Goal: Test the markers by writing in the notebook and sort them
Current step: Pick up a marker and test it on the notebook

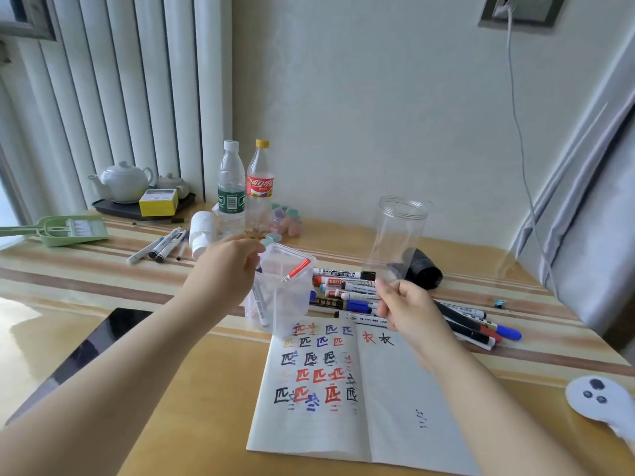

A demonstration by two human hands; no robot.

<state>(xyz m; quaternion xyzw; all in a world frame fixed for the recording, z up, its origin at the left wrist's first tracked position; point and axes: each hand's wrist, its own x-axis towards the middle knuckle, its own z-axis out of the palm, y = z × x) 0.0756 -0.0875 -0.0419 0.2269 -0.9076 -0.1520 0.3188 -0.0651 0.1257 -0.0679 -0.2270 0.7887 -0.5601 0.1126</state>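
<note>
A wooden table (192,389) with tan and brown stripes carries an open white notebook (347,393) near its front edge, its left page full of red, blue and black characters. Just beyond lies a heap of capped whiteboard markers (347,290). A tall clear plastic jar (398,235) stands behind them beside a black cylinder (426,269). Far left sit a dark tray (113,208), a green dustpan (72,230), and four loose pens (161,247); two plastic bottles (244,190) stand at the middle back.

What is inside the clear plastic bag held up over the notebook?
Inside the clear plastic bag, a red marker and a white-barrelled one show; the left hand hides its left edge.
</note>
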